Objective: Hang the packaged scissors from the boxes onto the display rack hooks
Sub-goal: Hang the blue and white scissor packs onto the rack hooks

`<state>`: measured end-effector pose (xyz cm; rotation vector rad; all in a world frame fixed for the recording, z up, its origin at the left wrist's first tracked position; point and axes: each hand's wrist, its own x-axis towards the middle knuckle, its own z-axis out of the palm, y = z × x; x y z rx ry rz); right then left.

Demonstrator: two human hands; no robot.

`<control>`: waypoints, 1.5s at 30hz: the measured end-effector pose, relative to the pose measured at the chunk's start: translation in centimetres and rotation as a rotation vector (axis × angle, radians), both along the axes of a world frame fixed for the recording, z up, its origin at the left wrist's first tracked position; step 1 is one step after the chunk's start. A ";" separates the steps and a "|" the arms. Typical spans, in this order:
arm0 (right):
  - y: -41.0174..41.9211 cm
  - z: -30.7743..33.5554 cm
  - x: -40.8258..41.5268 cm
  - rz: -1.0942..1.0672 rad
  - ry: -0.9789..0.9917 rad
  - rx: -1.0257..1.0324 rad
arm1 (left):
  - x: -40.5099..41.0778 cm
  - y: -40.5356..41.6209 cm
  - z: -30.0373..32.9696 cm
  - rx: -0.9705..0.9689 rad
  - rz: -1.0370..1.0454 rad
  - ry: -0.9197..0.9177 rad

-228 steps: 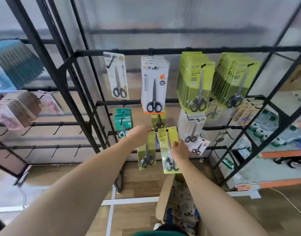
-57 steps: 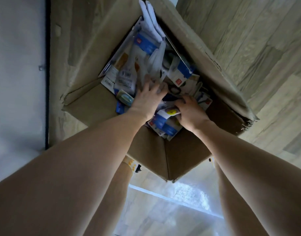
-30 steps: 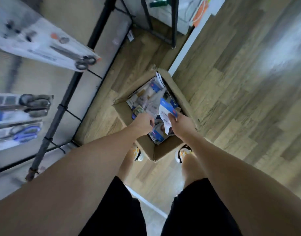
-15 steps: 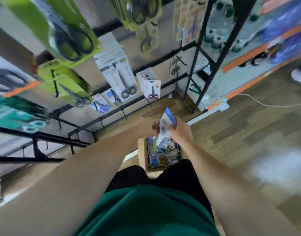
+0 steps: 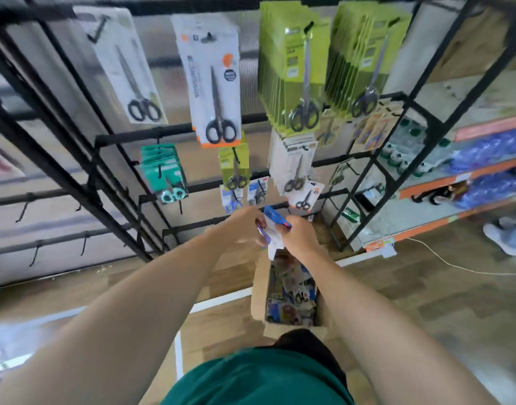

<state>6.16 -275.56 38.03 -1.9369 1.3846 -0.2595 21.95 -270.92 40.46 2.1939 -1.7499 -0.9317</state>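
Observation:
Both my hands are raised in front of the black display rack (image 5: pixel 175 131), just above an open cardboard box (image 5: pixel 258 290) full of packaged scissors. My right hand (image 5: pixel 299 236) grips a white and blue scissors pack (image 5: pixel 273 220) by its upper part. My left hand (image 5: pixel 245 225) pinches the same bundle on its left side, where a second blue-edged pack (image 5: pixel 262 233) shows. The packs sit just below the lowest rack bar, under two small blue packs (image 5: pixel 256 192) hanging on hooks.
The rack holds green packs (image 5: pixel 293 74), white packs (image 5: pixel 213 80) and teal packs (image 5: pixel 164 173). Bare hooks (image 5: pixel 84 245) line the lower left bars. Shelves with goods stand at right. A white cable (image 5: pixel 455 266) and another person's shoe (image 5: pixel 502 236) are on the wooden floor.
I have lifted the packs out of the box toward the lower hooks. My view has swung from the floor up to the rack.

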 end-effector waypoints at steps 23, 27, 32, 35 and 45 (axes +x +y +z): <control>7.1 2.5 5.1 0.036 -0.211 0.044 | 7.5 10.1 2.7 -0.189 0.360 -0.129; 5.1 2.0 6.4 0.179 -0.058 -0.002 | 7.8 9.4 2.6 -0.149 0.345 -0.119; 3.1 1.7 8.0 0.290 0.036 0.011 | 8.0 8.9 2.3 -0.084 0.396 -0.056; 1.9 1.4 9.0 0.303 -0.028 0.192 | 8.8 8.4 2.2 -0.066 0.459 -0.073; -0.3 -0.1 13.0 0.461 -0.071 0.399 | 9.3 8.8 0.8 0.107 0.509 -0.101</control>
